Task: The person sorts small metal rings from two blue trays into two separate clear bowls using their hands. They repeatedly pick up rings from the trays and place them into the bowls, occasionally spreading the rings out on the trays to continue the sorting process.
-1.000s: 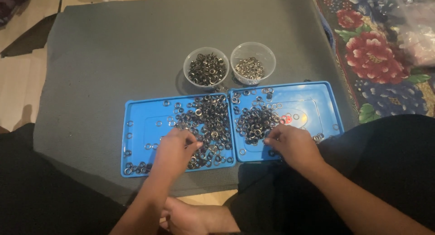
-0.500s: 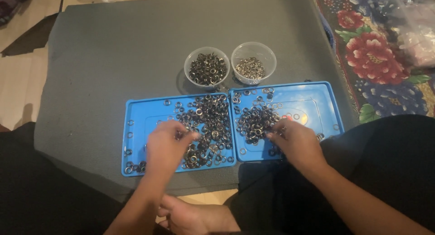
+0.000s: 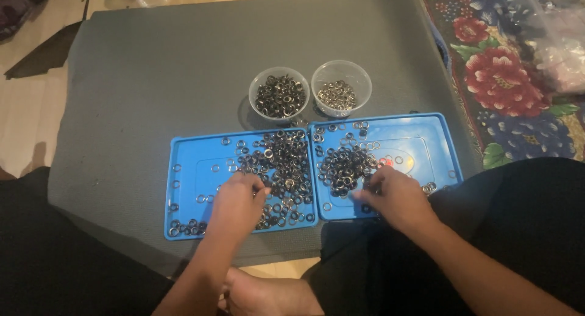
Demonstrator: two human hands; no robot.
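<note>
Both hands sat palm-down over the trays, fingers curled into the ring piles. Left hand (image 3: pixel 236 205) was on the left blue tray (image 3: pixel 186 228), fingertips at its 1 o'clock touching the edge of the left heap of metal rings (image 3: pixel 281 167). Whether it pinched a ring or just rested there, could not tell; fingertips hid the contact. Right hand (image 3: pixel 397 197) was on the right blue tray (image 3: pixel 426 136), fingertips at its 10 o'clock touching the right heap of rings (image 3: pixel 342 168); grip likewise could not be read.

Trays lay side by side, touching along the middle edge, on a grey mat (image 3: pixel 152 78). Loose rings scattered toward the left tray's 7 o'clock corner and along the right tray's 12 o'clock edge.

Two clear plastic cups stood just beyond the trays at 12 o'clock, near each other: left cup (image 3: pixel 279 95) with darker rings, right cup (image 3: pixel 341 87) with lighter, silvery ones. Floral cloth (image 3: pixel 506 78) lay at 2 o'clock off the mat. Bare foot (image 3: pixel 268 294) showed at 6 o'clock between the forearms.
</note>
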